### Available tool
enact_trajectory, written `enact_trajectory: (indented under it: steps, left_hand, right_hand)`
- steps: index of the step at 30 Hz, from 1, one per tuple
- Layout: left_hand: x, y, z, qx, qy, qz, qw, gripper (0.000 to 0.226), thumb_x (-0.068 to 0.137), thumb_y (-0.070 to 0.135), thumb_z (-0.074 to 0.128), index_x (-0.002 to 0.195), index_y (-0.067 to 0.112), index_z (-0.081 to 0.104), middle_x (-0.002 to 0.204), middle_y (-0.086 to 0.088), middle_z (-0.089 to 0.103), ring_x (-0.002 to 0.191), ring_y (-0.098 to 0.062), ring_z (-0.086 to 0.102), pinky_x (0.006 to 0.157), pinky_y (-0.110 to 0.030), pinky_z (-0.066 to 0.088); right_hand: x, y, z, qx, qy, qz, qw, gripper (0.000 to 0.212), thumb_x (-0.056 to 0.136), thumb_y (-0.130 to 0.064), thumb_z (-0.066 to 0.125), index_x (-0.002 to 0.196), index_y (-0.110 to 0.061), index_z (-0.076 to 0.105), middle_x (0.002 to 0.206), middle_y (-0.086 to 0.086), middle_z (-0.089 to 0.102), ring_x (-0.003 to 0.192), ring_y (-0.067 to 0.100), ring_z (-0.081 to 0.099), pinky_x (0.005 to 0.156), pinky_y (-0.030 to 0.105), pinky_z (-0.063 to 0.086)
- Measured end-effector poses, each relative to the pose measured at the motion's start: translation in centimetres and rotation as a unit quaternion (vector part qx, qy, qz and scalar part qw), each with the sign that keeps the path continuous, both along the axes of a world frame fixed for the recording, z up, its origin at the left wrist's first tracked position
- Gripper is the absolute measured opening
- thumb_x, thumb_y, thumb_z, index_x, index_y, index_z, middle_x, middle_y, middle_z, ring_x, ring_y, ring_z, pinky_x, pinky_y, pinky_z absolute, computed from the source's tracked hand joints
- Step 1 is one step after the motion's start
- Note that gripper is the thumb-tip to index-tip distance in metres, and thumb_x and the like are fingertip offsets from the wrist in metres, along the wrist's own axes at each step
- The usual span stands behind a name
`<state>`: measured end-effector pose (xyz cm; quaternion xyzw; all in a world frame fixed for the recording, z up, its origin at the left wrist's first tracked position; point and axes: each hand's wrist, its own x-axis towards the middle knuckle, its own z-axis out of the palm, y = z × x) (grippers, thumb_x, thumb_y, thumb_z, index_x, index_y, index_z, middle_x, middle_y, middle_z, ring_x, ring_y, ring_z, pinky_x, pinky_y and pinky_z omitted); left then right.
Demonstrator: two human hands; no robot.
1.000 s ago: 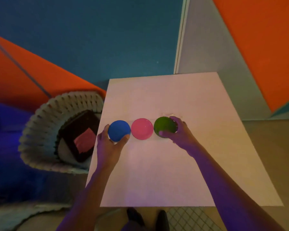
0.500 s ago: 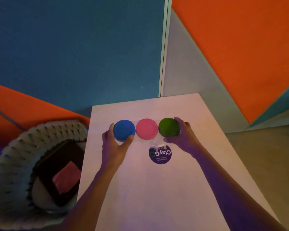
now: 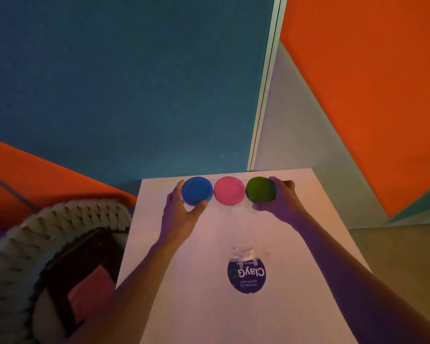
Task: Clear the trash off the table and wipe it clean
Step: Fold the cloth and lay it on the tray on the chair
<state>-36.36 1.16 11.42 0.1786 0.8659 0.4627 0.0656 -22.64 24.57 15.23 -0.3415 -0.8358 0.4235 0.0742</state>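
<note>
Running left to right, tubs (image 3: 229,191) seemingly held by both hands.

A teal wall panel (image 3: 124,83) meets a grey wall (image 3: 296,125) crossed by a slanted orange panel (image 3: 372,78), split by 1 pale vertical trim strip (image 3: 266,90). A woven rope basket (image 3: 18,254) sits at left; tan floor (image 3: 402,256) at right, under dim purple-tinted light.

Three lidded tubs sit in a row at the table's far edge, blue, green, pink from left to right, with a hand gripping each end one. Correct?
Not quite. The head view shows the order as blue tub, pink tub, green tub. The left hand grips the blue, the right hand the green.
</note>
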Motion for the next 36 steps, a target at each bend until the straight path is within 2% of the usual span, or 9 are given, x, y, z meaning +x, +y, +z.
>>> enact_trajectory:
  steps: [3,7,10,16,20,24,31,36]
  left_hand:
    - [-2.2,2.2,-0.2,-0.005,0.004,0.01,1.0,0.079,0.082,0.044,0.078,0.147,0.03,0.035,0.143,0.0,0.048,0.123,-0.022,0.056,0.097,-0.041,0.053]
    - [-5.2,5.1,-1.2,-0.014,-0.02,0.028,0.999,0.085,0.077,0.047,0.08,0.145,0.027,0.035,0.141,0.0,0.051,0.12,-0.025,0.058,0.095,-0.044,0.054]
    - [-7.9,7.2,-2.3,-0.009,-0.026,0.032,0.999,0.084,0.072,0.055,0.079,0.142,0.032,0.039,0.137,0.003,0.054,0.117,-0.023,0.06,0.093,-0.044,0.056]
    - [-12.4,11.5,-4.8,-0.012,-0.027,0.032,0.999,0.068,0.08,0.04,0.08,0.138,0.032,0.047,0.133,0.001,0.052,0.111,-0.022,0.06,0.091,-0.041,0.055]
    - [-14.7,13.2,-7.9,-0.034,-0.044,0.03,0.998,0.071,0.078,0.044,0.079,0.14,0.031,0.046,0.133,-0.001,0.053,0.109,-0.022,0.061,0.09,-0.042,0.056]
    - [-15.5,13.8,-10.1,-0.045,-0.053,0.034,0.997,0.076,0.074,0.05,0.077,0.141,0.032,0.046,0.134,0.001,0.053,0.113,-0.022,0.061,0.093,-0.043,0.056]
    - [-17.5,15.1,-13.4,-0.039,-0.06,0.049,0.996,0.076,0.077,0.04,0.081,0.144,0.028,0.045,0.137,-0.002,0.051,0.117,-0.024,0.058,0.097,-0.043,0.053]
    - [-18.4,15.5,-14.6,-0.033,-0.07,0.054,0.996,0.08,0.074,0.043,0.079,0.145,0.026,0.045,0.139,-0.004,0.05,0.12,-0.025,0.057,0.1,-0.045,0.051]
  right_hand:
    - [-2.6,2.1,-0.3,0.001,-0.005,0.011,1.0,0.102,0.065,-0.026,0.092,0.148,-0.015,0.034,0.14,0.011,0.03,0.12,0.027,0.045,0.091,0.028,0.038]
    - [-5.9,4.6,-1.1,0.007,-0.002,0.011,1.0,0.102,0.065,-0.023,0.092,0.148,-0.011,0.033,0.14,0.013,0.032,0.124,0.031,0.045,0.102,0.035,0.04]
    - [-8.3,6.6,-2.2,0.013,0.014,0.002,1.0,0.1,0.064,-0.021,0.092,0.146,-0.01,0.036,0.136,0.014,0.036,0.121,0.033,0.048,0.102,0.035,0.04]
    - [-13.0,10.3,-5.2,0.024,0.04,-0.007,0.999,0.096,0.062,-0.016,0.092,0.142,-0.01,0.04,0.133,0.012,0.04,0.116,0.033,0.052,0.098,0.039,0.045]
    - [-15.4,12.1,-8.7,0.029,0.03,-0.008,0.999,0.093,0.062,-0.015,0.092,0.14,-0.008,0.042,0.133,0.013,0.041,0.114,0.034,0.053,0.096,0.038,0.046]
    - [-16.2,12.3,-11.3,0.03,0.019,-0.02,0.999,0.093,0.063,-0.017,0.092,0.141,-0.01,0.042,0.132,0.013,0.042,0.115,0.032,0.053,0.094,0.036,0.046]
    - [-18.1,13.3,-15.1,0.034,0.022,-0.03,0.999,0.092,0.063,-0.021,0.092,0.141,-0.011,0.044,0.132,0.013,0.045,0.115,0.033,0.054,0.095,0.038,0.047]
    - [-19.0,13.7,-16.2,0.029,0.022,-0.031,0.999,0.09,0.064,-0.022,0.091,0.141,-0.012,0.045,0.132,0.012,0.046,0.115,0.031,0.054,0.094,0.037,0.047]
